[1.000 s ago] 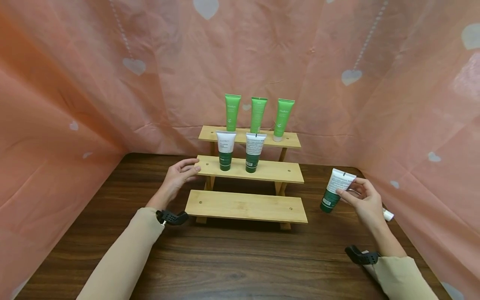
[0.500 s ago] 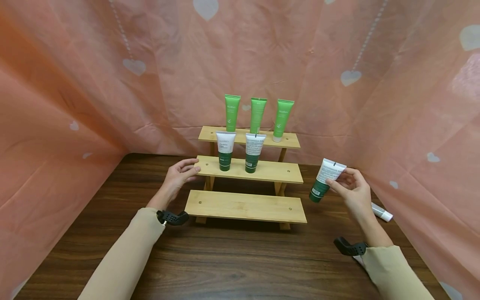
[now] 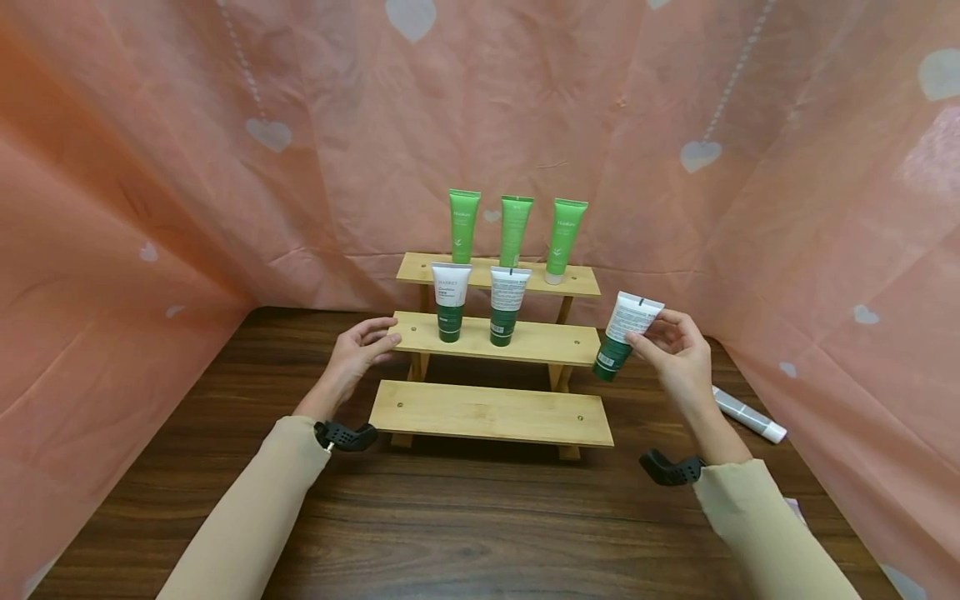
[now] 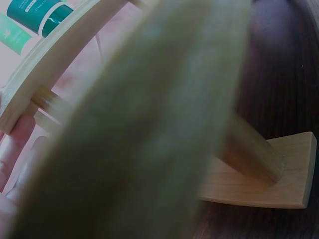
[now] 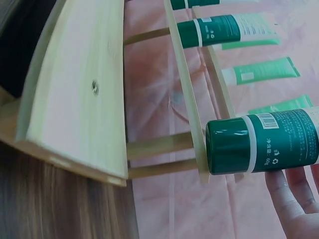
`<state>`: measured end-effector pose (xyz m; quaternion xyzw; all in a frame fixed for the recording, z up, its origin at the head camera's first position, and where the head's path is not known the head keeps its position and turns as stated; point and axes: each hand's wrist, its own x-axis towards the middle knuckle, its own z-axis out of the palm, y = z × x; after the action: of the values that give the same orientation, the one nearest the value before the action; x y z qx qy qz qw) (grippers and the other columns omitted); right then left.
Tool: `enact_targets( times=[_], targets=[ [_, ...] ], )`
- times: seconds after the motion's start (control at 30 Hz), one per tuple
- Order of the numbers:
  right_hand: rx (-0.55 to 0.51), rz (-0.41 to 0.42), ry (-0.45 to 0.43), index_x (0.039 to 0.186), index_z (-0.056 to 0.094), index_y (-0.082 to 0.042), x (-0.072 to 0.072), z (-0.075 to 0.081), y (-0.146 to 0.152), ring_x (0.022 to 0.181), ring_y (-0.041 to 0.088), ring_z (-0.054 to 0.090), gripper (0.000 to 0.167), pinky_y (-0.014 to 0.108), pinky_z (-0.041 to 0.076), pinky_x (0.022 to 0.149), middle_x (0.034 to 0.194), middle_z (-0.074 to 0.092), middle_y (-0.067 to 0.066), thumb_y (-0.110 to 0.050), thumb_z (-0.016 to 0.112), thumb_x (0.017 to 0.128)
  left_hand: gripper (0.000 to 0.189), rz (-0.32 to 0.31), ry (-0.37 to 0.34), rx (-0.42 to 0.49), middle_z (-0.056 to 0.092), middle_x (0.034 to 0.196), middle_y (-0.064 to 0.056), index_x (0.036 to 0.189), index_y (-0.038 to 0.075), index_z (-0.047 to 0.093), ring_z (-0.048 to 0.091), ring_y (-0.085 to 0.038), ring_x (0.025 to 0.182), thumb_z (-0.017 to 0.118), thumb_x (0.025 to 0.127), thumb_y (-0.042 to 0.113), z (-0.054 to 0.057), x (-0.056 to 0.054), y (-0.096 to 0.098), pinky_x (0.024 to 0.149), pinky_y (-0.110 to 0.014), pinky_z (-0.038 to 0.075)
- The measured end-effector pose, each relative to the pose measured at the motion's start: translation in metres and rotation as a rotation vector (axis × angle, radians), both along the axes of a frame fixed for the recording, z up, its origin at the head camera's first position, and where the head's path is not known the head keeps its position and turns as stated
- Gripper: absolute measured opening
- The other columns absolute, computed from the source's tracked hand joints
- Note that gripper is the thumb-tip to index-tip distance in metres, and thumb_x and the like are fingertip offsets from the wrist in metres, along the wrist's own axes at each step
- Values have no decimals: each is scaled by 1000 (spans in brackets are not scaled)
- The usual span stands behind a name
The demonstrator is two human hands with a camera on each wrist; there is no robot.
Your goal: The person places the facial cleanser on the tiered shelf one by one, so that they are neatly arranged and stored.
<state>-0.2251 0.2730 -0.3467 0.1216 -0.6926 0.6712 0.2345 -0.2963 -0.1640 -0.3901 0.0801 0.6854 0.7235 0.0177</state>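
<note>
The right hand (image 3: 677, 354) pinches a white-and-dark-green plastic tube (image 3: 622, 328) left of its palm, long axis tilted, cap down-left, near the right end of the pale wooden middle shelf (image 3: 551, 341); the left hand (image 3: 356, 357) grips the shelf's left end.

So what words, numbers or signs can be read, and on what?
"净含量: 60g", plus barcode and recycling sign: held tube in the right hand; the rest too small.
White-and-green tubes, middle shelf: too blurred.
Light-green tubes, top shelf: too blurred.
Grey tube: nothing legible.
</note>
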Motion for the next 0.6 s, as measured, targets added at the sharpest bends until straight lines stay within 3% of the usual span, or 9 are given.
enact_targets(
  times=[0.03, 0.27, 0.6],
  targets=[
    [24, -29, -16, 116, 53, -6, 2, 5, -6, 88, 12, 60, 39, 19, 52, 71, 101, 56, 5, -7, 72, 81, 47, 2, -3, 5, 59, 107, -11, 128, -2, 51, 61, -12, 87, 67, 87, 12, -2, -2, 0, 95, -53, 39],
    [-63, 3, -21, 115, 54, -6, -12, 12, -24, 89, 15, 60, 38, 22, 54, 69, 101, 57, 5, 6, 67, 81, 50, 20, -3, 10, 59, 110, -9, 127, 3, 54, 60, -13, 91, 71, 84, 20, -16, -13, -2, 93, -50, 43],
    [-60, 9, -32, 113, 55, -7, -31, 12, -43, 91, 16, 61, 36, 22, 53, 70, 101, 58, 6, 1, 70, 81, 51, 28, 27, 7, 59, 113, -11, 126, 4, 54, 59, -15, 93, 72, 83, 24, -20, -13, -2, 92, -50, 43]
  ],
)
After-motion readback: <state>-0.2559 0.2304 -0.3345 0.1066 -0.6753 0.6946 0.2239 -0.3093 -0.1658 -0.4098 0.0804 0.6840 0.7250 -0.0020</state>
